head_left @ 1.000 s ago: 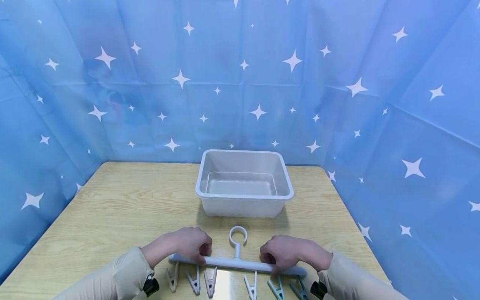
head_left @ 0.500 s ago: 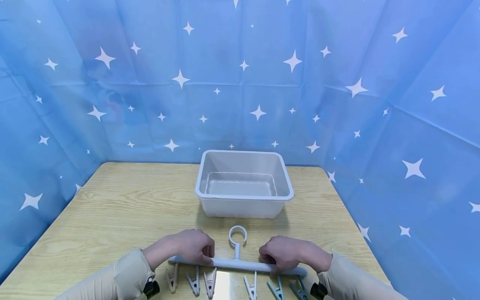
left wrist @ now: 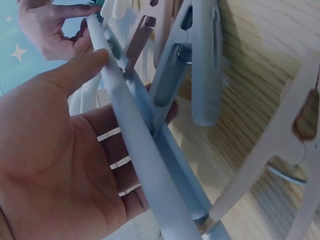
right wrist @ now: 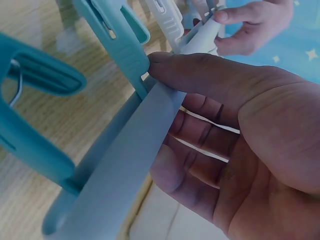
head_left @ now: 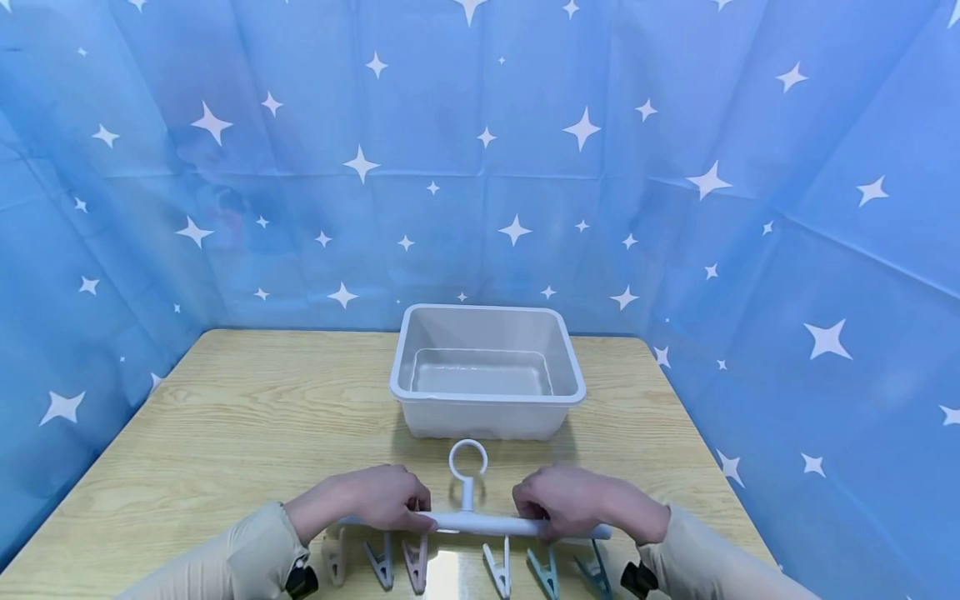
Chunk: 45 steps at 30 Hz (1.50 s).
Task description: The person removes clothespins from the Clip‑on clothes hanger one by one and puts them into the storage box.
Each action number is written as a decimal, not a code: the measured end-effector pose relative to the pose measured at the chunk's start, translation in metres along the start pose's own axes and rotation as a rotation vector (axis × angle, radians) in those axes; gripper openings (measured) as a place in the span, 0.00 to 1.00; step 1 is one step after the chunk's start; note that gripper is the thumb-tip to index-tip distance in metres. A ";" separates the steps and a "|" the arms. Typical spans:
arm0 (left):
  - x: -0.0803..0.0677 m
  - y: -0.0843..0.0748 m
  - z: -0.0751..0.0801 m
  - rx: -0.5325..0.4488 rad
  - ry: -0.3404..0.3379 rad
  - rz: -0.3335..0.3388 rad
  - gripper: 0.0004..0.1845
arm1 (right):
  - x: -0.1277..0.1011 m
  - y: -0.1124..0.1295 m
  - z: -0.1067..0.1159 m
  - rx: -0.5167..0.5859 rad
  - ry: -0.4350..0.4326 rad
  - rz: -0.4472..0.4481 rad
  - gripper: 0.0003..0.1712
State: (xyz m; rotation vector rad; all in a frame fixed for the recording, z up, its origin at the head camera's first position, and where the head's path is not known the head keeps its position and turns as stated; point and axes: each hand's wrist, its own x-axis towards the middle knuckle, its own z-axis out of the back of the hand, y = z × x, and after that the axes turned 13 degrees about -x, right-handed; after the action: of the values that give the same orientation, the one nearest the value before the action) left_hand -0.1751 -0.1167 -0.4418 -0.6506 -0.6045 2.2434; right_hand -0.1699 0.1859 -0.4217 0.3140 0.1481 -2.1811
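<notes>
Pale blue plastic clip hanger held level just above wooden counter, near white plastic tub, left hand and right hand curled round bar ends, keeping pegs dangling free.

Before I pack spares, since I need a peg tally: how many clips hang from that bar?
6 on the hanger bar: three below the left hand at; three toward the right hand at. None seems hidden.
</notes>
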 end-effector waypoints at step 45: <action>-0.022 0.010 0.023 -0.118 -0.275 -0.205 0.14 | -0.012 -0.015 0.048 0.050 -0.170 0.027 0.08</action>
State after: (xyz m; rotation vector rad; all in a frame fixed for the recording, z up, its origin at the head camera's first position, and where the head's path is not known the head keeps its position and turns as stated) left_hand -0.1800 -0.1444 -0.4245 -0.3200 -0.9024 2.1299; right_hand -0.1835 0.1932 -0.3724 0.1571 -0.0060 -2.1755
